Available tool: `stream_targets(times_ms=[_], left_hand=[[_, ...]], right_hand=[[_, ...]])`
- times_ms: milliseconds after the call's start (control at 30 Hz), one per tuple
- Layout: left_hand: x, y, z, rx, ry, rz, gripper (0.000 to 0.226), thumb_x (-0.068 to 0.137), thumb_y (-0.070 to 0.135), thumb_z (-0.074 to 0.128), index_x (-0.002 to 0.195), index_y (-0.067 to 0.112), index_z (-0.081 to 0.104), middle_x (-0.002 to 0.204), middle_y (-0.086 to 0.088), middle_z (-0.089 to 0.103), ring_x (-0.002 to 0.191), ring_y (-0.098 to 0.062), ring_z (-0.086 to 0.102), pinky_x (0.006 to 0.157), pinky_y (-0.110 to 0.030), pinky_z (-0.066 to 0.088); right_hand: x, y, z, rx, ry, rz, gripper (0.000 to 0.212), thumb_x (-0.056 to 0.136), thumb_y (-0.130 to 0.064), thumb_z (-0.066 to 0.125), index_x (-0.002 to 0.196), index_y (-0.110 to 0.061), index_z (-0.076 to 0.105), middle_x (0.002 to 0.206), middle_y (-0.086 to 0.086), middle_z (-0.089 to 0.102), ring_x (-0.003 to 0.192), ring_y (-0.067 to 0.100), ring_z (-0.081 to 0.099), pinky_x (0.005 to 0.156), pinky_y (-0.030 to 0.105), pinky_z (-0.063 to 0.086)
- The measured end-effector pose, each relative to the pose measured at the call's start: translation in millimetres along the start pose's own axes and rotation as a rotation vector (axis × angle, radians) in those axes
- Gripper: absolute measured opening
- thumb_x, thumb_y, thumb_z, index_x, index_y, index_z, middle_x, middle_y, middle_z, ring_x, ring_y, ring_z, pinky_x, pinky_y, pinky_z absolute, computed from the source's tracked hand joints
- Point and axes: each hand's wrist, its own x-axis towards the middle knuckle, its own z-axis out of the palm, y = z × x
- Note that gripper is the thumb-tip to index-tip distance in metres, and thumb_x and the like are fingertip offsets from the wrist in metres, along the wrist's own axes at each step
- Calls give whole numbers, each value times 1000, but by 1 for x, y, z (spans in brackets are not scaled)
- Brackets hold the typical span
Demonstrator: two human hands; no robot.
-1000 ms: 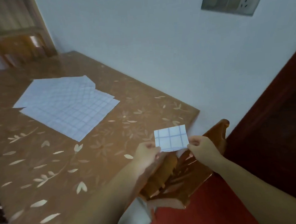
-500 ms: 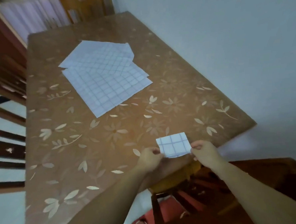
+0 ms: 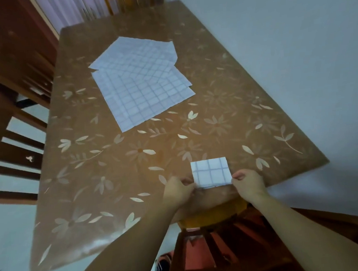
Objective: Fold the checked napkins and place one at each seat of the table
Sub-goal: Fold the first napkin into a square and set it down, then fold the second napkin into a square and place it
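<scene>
A small folded checked napkin [image 3: 210, 172], white with blue lines, is held low over the near end of the brown flowered table [image 3: 133, 159]. My left hand [image 3: 178, 191] pinches its lower left corner. The lower right corner is pinched by my right hand [image 3: 248, 183]. Farther up the table lie several unfolded checked napkins [image 3: 141, 83], overlapping in a loose pile.
A wooden chair [image 3: 211, 238] stands below my hands at the near end of the table. Another wooden chair [image 3: 9, 145] is at the table's left side. The white wall [image 3: 294, 44] runs along the right edge. Shelves and curtains are at the far end.
My view has swung from the wall onto the table. Both hands have carried the folded napkin from beyond the table's edge to just over its near end.
</scene>
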Motion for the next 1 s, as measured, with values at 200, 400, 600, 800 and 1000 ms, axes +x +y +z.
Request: stream_targets(times_ms=[200, 400, 600, 800, 1000], left_hand=[[-2, -7, -74, 311, 33, 236, 20, 92, 32, 57, 103, 21, 69, 87, 6, 70, 72, -7, 64, 59, -17, 48], [7, -18, -187, 665, 91, 473, 33, 92, 32, 45, 121, 27, 60, 117, 0, 65, 105, -23, 61, 85, -38, 52], [-1, -37, -280, 860, 110, 676, 40, 91, 42, 49, 128, 30, 53, 127, 3, 58, 118, -23, 52, 91, -38, 45], [-14, -62, -357, 887, 154, 707, 38, 90, 41, 49, 124, 27, 56, 126, 2, 57, 115, -22, 53, 96, -40, 45], [-50, -98, -415, 892, 151, 739, 50, 87, 42, 54, 135, 29, 51, 139, 3, 51, 124, -22, 50, 97, -41, 48]], right_hand=[[-16, -36, -8, -173, 117, -54, 14, 92, -22, 53, 79, -18, 58, 83, 4, 63, 80, 24, 58, 65, 32, 47], [-66, -119, 9, -394, 201, -232, 15, 92, -29, 56, 97, -16, 61, 97, 3, 61, 97, 24, 62, 80, 33, 49], [-137, -205, 53, -501, 332, -290, 20, 94, -40, 48, 95, -23, 59, 96, -3, 60, 93, 20, 62, 77, 31, 45], [-199, -259, 90, -479, 386, -282, 25, 92, -37, 49, 112, -26, 60, 113, -4, 61, 104, 19, 61, 87, 32, 48], [-251, -286, 131, -416, 420, -264, 35, 91, -44, 51, 120, -26, 58, 118, -2, 61, 108, 21, 60, 89, 36, 50]])
